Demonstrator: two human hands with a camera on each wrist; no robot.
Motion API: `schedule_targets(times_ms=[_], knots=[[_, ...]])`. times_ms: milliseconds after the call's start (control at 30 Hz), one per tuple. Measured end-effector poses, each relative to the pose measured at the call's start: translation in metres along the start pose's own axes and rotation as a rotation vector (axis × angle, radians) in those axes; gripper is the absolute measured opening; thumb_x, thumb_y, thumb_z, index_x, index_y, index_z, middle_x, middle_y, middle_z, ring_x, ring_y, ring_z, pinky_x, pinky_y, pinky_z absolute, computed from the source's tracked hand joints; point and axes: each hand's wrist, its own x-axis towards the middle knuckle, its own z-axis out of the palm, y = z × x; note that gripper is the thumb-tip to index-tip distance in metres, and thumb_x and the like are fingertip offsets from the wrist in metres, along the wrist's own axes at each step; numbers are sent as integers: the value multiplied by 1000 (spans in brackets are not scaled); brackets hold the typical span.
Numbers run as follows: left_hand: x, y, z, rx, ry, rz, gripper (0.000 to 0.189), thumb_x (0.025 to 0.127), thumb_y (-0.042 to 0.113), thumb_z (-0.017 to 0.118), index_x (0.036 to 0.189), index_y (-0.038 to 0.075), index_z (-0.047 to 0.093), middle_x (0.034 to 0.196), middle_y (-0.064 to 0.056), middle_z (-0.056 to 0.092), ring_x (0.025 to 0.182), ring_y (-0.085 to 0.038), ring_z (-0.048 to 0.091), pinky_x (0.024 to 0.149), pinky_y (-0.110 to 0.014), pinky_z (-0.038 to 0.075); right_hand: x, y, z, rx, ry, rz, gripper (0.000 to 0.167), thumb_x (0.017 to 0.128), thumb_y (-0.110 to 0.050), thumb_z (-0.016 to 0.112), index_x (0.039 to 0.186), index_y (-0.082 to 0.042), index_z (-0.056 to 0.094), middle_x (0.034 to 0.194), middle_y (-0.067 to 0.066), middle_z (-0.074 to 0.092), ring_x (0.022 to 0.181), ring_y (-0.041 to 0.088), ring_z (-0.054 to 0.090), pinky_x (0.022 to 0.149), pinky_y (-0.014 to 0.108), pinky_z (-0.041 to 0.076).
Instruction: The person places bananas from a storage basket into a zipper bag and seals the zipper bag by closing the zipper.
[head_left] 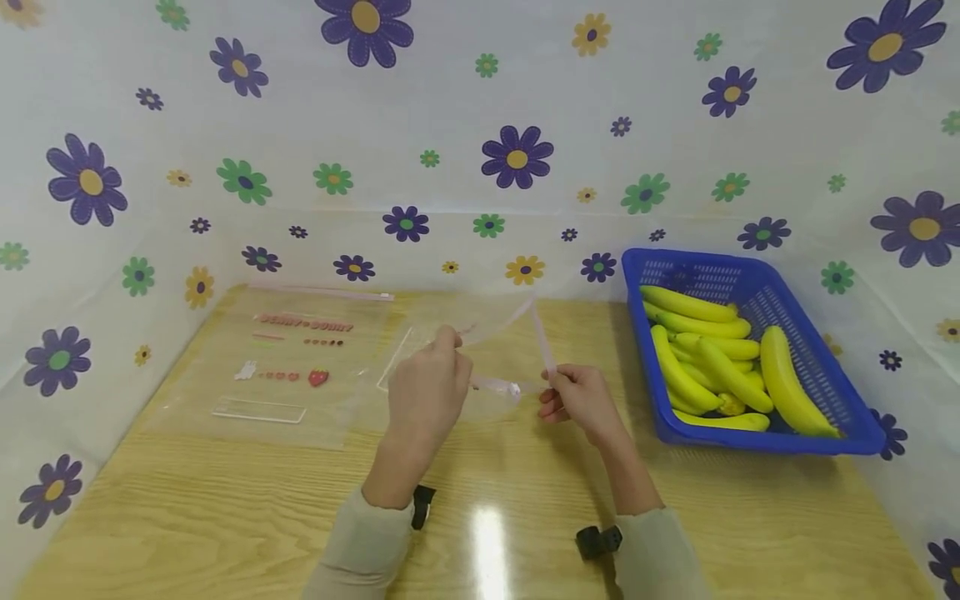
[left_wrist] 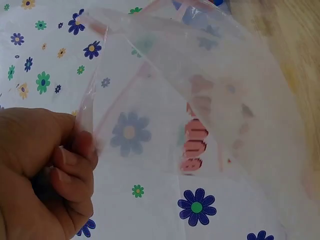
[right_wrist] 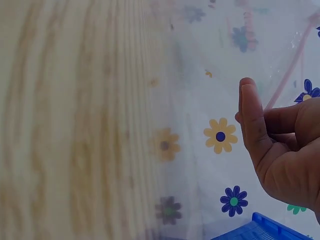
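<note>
A clear zip bag (head_left: 502,333) with a pink zip edge and pink lettering is held up off the table, its mouth spread apart. My left hand (head_left: 427,379) pinches one side of the mouth; in the left wrist view the thumb and curled fingers (left_wrist: 75,165) grip the film. On the other side, my right hand (head_left: 581,400) pinches the pink edge between thumb and fingers, as the right wrist view of that hand (right_wrist: 280,135) also shows. Through the film (left_wrist: 155,100) the flowered backdrop shows. Nothing is visible inside the bag.
Flat on the table at left lies another clear zip bag (head_left: 277,404) with pink print and a strawberry picture. At right stands a blue plastic basket (head_left: 813,367) of several yellow bananas (head_left: 720,367). A flowered sheet (head_left: 450,108) encloses the wooden table (head_left: 247,517) at the back and sides.
</note>
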Motion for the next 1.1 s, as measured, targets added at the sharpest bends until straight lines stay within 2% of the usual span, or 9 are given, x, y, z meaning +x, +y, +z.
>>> schedule_targets(times_ms=[100,233,333,533,667,767,933,1000,1100], knots=[[0,0,-2,-81,96,36,5,84,-6,60,88,-4,60,48,-4,50,41,-4,21,36,-17,21,1,-1,3,2,8,1,32,103,-8,48,117,17,60,76,14,64,58,15,67,58,30,60],[0,4,-5,-158,178,99,9,82,-10,60,82,-2,55,50,-5,49,43,-2,21,37,-15,20,2,-3,3,1,7,14,30,102,-7,49,115,17,61,77,15,65,58,15,67,57,28,60],[-1,4,-9,-171,206,115,13,80,-10,61,79,0,53,50,-3,44,43,-2,20,37,-15,18,2,-4,3,1,1,30,30,102,-7,50,114,17,61,78,15,66,59,15,67,58,28,60],[-5,-3,-14,-192,232,101,12,81,-9,61,81,1,54,51,-2,44,42,-4,24,39,-16,21,-1,-1,4,-16,21,27,28,101,-8,50,111,16,62,78,15,66,59,15,67,57,29,59],[-5,-7,-20,-203,285,121,12,81,-9,61,81,1,54,52,-1,47,40,-4,26,38,-16,21,3,1,5,-34,4,23,29,102,-9,49,109,15,64,79,15,66,59,15,67,57,28,59],[-4,-8,-24,-170,315,140,11,80,-7,62,79,1,55,51,-2,52,40,-3,26,36,-16,21,6,1,6,-40,-10,23,29,102,-11,49,109,13,64,79,15,66,60,16,67,57,29,59],[-2,-8,-28,-55,320,119,9,78,-4,64,77,2,57,52,-3,55,37,-5,28,34,-18,21,9,0,8,-45,-26,7,30,103,-12,48,110,13,64,78,13,65,60,15,67,57,28,59],[-2,-8,-28,-42,299,109,7,78,-4,64,80,1,60,52,-3,55,38,-6,27,35,-18,21,10,-1,10,-47,-33,0,30,102,-11,49,109,14,63,77,14,65,59,14,66,56,27,59],[-1,-12,-28,-75,255,109,7,80,-6,65,86,-3,63,53,-5,58,39,-5,28,36,-17,21,11,-2,15,-44,-40,-14,28,101,-11,52,107,14,65,75,14,66,58,14,66,55,27,58]])
